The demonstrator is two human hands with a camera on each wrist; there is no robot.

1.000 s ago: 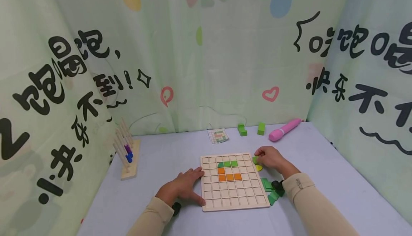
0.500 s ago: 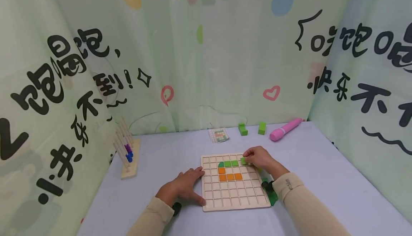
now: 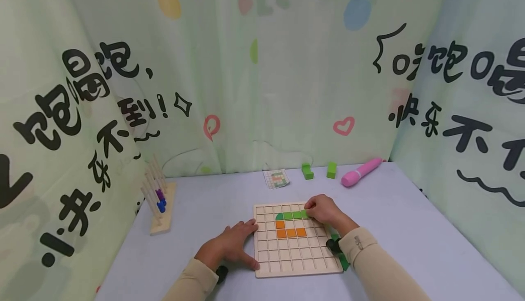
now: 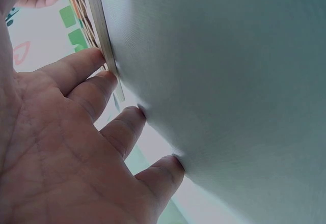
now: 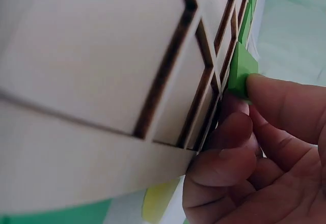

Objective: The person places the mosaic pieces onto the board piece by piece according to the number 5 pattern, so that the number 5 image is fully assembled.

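head: right hand (image 3: 324, 210) pinches green block (image 3: 305, 214) on grid board (image 3: 296, 264), centre frame; left hand (image 3: 229, 246) flat, fingers straight | left wrist: fingers (image 4: 86, 71) spread, touching board edge, upper left | right wrist: fingertips (image 5: 285, 102) pinch green block (image 5: 240, 71), right of frame

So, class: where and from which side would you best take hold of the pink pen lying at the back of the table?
Grip the pink pen across its slim middle, coming from above. It lies flat and slanted with bare table on both long sides, so thumb and finger probably fit there; the thick rounded end looks harder to pinch.
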